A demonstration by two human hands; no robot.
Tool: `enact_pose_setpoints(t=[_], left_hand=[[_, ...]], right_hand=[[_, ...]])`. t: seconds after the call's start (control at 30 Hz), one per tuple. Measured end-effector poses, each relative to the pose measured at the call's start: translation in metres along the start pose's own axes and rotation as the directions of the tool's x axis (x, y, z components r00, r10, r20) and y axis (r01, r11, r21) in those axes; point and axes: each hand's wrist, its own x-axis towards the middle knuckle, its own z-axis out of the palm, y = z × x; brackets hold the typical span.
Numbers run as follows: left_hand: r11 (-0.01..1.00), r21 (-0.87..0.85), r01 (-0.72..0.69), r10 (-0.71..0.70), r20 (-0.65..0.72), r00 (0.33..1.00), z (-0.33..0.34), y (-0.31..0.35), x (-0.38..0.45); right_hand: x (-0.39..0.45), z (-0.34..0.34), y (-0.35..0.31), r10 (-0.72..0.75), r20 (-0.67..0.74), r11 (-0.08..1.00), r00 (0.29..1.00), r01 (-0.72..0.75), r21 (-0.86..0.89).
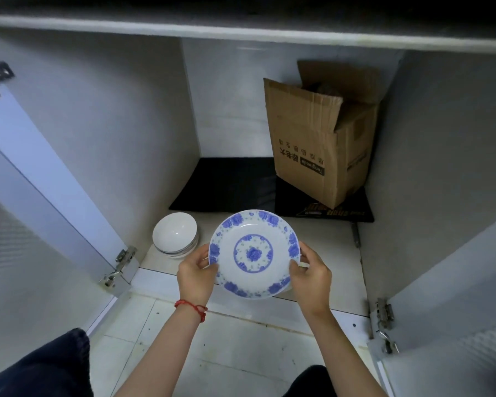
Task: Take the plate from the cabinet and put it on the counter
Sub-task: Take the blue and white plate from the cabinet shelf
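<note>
A white plate (254, 253) with a blue flower pattern is held at the front edge of the open low cabinet (241, 270). My left hand (196, 277) grips its left rim, thumb on top. On the opposite rim, my right hand (311, 277) grips the same way. The plate tilts its face up toward me and hovers above the cabinet floor. A dark strip of counter edge (241, 27) runs across the top of the view.
A stack of white bowls (174, 234) stands left of the plate on the cabinet floor. A cardboard box (321, 133) sits on a black mat (232, 184) at the back. Both cabinet doors (40, 156) stand open. My knees show at the bottom over tiled floor.
</note>
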Motion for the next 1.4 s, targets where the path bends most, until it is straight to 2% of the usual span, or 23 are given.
enact_pose_setpoints(t=[0.2, 0.37, 0.47, 0.73, 0.9, 1.0, 1.1, 1.23, 1.4], left_hand=[[0.999, -0.040, 0.036, -0.034, 0.045, 0.998, 0.013, -0.002, 0.004], [0.999, -0.021, 0.047, -0.045, 0.092, 0.995, 0.009, 0.016, -0.009], [0.994, 0.005, 0.107, -0.107, 0.109, 0.988, 0.003, 0.036, -0.020], [0.989, 0.033, 0.142, -0.145, 0.135, 0.980, -0.026, 0.083, -0.055], [0.977, 0.034, 0.212, -0.214, 0.121, 0.969, -0.054, 0.120, -0.087], [0.971, 0.011, 0.239, -0.239, 0.105, 0.965, -0.069, 0.147, -0.106], [0.968, 0.005, 0.252, -0.251, 0.077, 0.965, -0.085, 0.173, -0.122], [0.959, -0.019, 0.283, -0.282, 0.047, 0.958, -0.109, 0.211, -0.145], [0.957, -0.055, 0.286, -0.286, 0.009, 0.958, -0.140, 0.260, -0.169]], right_hand=[[0.005, -0.009, 0.004, 0.030, -0.011, 0.998, 0.999, -0.030, -0.051], [-0.006, -0.032, -0.023, 0.075, -0.066, 0.978, 0.995, -0.086, -0.192], [-0.015, -0.045, -0.044, 0.123, -0.084, 0.972, 0.989, -0.137, -0.192], [-0.048, -0.067, -0.097, 0.201, -0.130, 0.962, 0.971, -0.221, -0.158], [-0.073, -0.081, -0.144, 0.250, -0.125, 0.954, 0.960, -0.266, -0.137], [-0.084, -0.091, -0.176, 0.286, -0.115, 0.953, 0.951, -0.295, -0.063], [-0.095, -0.100, -0.206, 0.302, -0.118, 0.938, 0.946, -0.317, -0.139], [-0.106, -0.110, -0.253, 0.401, -0.072, 0.894, 0.913, -0.407, -0.185], [-0.119, -0.123, -0.309, 0.428, -0.003, 0.877, 0.904, -0.416, -0.240]])
